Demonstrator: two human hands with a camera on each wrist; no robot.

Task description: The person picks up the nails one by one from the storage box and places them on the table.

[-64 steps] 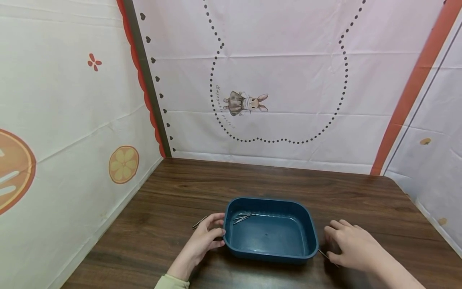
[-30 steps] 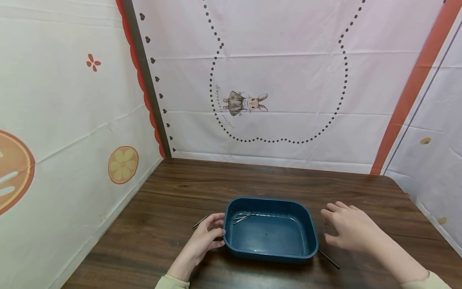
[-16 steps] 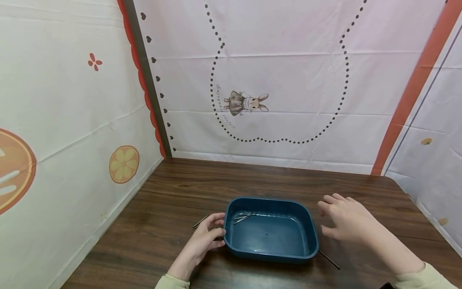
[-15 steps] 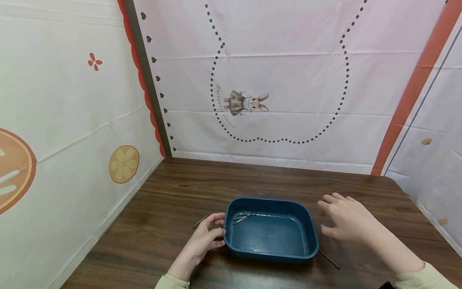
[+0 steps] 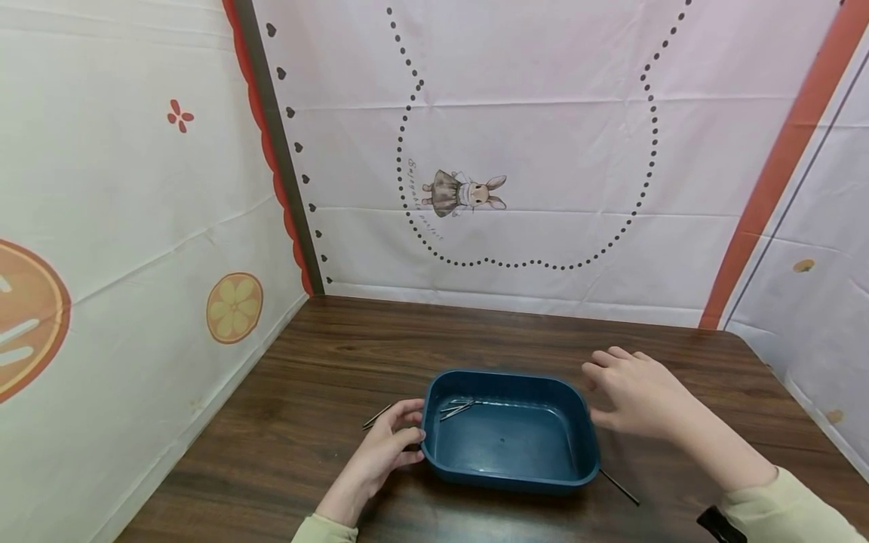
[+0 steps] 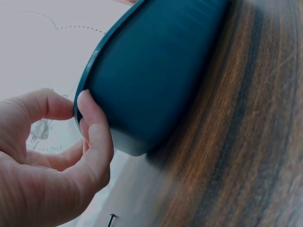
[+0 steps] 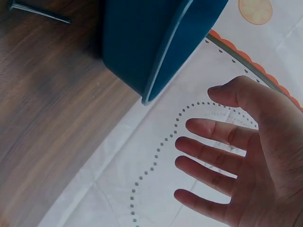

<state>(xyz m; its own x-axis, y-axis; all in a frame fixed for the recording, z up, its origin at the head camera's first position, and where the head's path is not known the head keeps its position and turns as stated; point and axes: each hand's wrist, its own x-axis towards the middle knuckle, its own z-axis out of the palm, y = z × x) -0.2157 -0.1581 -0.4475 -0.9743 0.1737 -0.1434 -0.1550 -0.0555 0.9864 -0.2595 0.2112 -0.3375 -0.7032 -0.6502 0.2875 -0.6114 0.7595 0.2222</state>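
Note:
A blue plastic box (image 5: 505, 441) sits on the table, with several thin metal nails (image 5: 458, 409) lying in its left end. My left hand (image 5: 382, 452) holds the box by its left rim; in the left wrist view, fingertips (image 6: 90, 106) pinch the edge from both sides. My right hand (image 5: 634, 396) hovers beside the box's far right corner, and the right wrist view shows its fingers (image 7: 208, 153) spread and holding nothing. One long nail (image 5: 619, 487) with a flat head lies on the table at the box's near right corner.
More nails (image 5: 376, 417) lie on the table just left of the box, partly behind the left hand. The brown wood-grain table (image 5: 380, 332) is bordered by printed cloth walls (image 5: 543, 151) at the back and both sides.
My right hand has lifted away from the long nail, leaving it in full view, and moved back and left toward the box's far right corner. The left hand and box stay put.

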